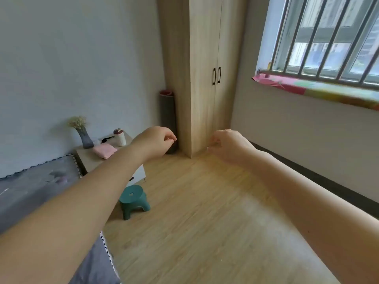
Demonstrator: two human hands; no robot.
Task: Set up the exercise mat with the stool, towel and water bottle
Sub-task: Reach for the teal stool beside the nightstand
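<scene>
None of the 4 items is in place yet, as far as I can judge. The rolled exercise mat (168,111) stands upright in the corner, touching the wooden wardrobe (205,78). On the bedside table (90,158) lie the folded pink towel (104,151) and, just beside it, the white water bottle (120,137), near a vase (85,138) of dried flowers. The green stool (134,201) sits on the wooden floor (205,222) in front of that table. Both arms reach forward; the left hand (158,142) and right hand (227,144) hang with fingers loosely curled, holding nothing. Everything is left: unrolling the mat on the bare floor, then bringing over the other 3.
</scene>
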